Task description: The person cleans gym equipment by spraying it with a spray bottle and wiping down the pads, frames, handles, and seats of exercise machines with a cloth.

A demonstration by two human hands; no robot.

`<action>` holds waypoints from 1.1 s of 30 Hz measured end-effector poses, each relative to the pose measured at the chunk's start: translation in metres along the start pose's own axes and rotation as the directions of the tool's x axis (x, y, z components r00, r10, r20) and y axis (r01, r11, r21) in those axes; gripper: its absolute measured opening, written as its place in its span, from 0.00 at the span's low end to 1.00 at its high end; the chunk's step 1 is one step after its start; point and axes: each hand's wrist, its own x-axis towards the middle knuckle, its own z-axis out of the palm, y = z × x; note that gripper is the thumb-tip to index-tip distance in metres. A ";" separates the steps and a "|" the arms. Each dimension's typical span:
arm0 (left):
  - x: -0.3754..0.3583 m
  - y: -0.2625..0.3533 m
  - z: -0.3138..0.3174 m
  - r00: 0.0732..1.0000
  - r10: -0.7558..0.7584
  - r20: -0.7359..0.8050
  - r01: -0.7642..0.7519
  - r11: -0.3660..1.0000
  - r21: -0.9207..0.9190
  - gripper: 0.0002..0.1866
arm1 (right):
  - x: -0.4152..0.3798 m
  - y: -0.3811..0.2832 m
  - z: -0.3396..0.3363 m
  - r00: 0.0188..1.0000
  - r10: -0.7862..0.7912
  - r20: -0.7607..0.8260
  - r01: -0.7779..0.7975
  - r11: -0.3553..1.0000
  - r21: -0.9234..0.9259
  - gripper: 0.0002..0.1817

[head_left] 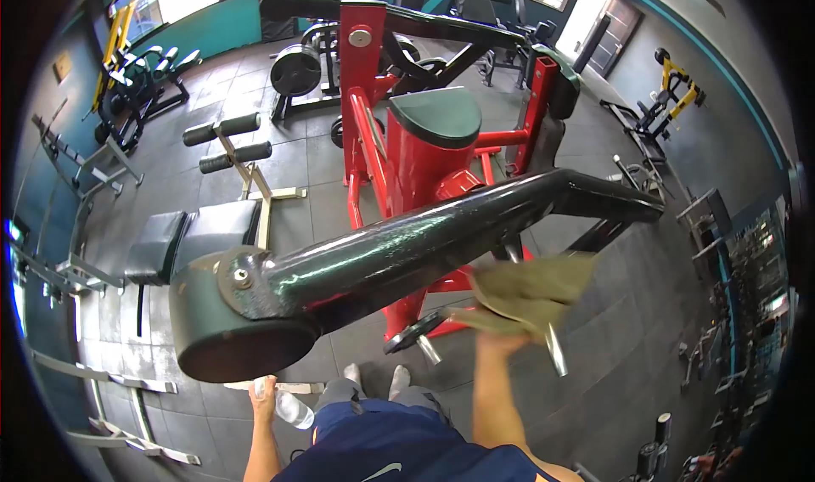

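Observation:
In front of me a thick black machine arm (407, 244) runs from lower left to upper right, across a red frame (363, 74) with a dark green pad (437, 115). My right hand (503, 341) is closed on an olive-green cloth (539, 291), which hangs over its fingers near the metal pegs (556, 350) under the arm. Low on the left, my left hand (265, 388) is wrapped round the top of a clear bottle (294, 410), below the arm's rounded end.
A padded black bench (216, 231) with foam rollers (233, 155) stands to the left. Behind the red frame is a rack with weight plates (295, 70). Yellow machines (675, 87) stand at the far right and far left. Dumbbell racks line the right edge.

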 end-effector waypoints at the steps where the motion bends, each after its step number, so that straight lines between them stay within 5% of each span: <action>1: 0.010 0.002 0.000 0.999 -0.024 0.031 0.024 1.000 -0.019 0.18 | -0.022 0.057 0.012 0.979 0.192 0.065 -0.201 0.888 0.413 0.20; 2: 0.026 0.002 0.001 0.997 -0.045 0.065 0.047 0.998 -0.036 0.23 | -0.034 0.059 0.055 0.983 0.126 0.132 -0.150 0.970 0.193 0.20; 4: 0.086 -0.052 -0.003 0.983 0.165 0.075 -0.177 0.963 0.205 0.18 | -0.030 0.034 0.131 0.918 -0.219 0.332 0.324 0.896 -0.304 0.20; 6: 0.117 -0.023 -0.015 0.967 0.193 0.167 -0.224 0.955 0.196 0.17 | 0.003 0.000 0.200 0.777 -0.415 0.473 0.606 0.699 -0.381 0.20; 8: 0.120 0.020 -0.019 0.949 0.171 0.265 -0.221 0.960 0.174 0.16 | 0.041 -0.032 0.256 0.683 -0.466 0.562 0.721 0.556 -0.414 0.20; 11: 0.137 0.045 -0.026 0.917 0.155 0.368 -0.239 0.952 0.192 0.15 | 0.068 -0.046 0.295 0.664 -0.397 0.634 0.742 0.458 -0.490 0.20; 14: 0.154 0.055 -0.028 0.884 0.138 0.448 -0.254 0.944 0.210 0.14 | 0.036 -0.002 0.262 0.694 -0.424 0.582 0.718 0.470 -0.513 0.20; 18: 0.177 0.070 -0.030 0.842 0.116 0.527 -0.276 0.932 0.236 0.13 | -0.008 0.051 0.202 0.788 -0.402 0.466 0.615 0.539 -0.576 0.21; 24: 0.200 0.102 -0.024 0.747 0.053 0.663 -0.361 0.870 0.337 0.12 | 0.009 0.039 0.249 0.829 -0.401 0.388 0.559 0.590 -0.583 0.21; 30: 0.212 0.121 -0.023 0.665 0.074 0.743 -0.449 0.834 0.319 0.11 | -0.060 0.120 0.173 0.939 -0.303 0.160 0.336 0.713 -0.616 0.21; 32: 0.211 0.120 -0.027 0.642 0.088 0.762 -0.506 0.795 0.335 0.08 | -0.046 0.092 0.182 0.963 -0.228 0.141 0.264 0.715 -0.647 0.29; 33: 0.197 0.127 -0.019 0.639 0.122 0.759 -0.521 0.794 0.312 0.11 | -0.028 0.086 0.196 0.913 -0.394 0.105 0.372 0.697 -0.613 0.35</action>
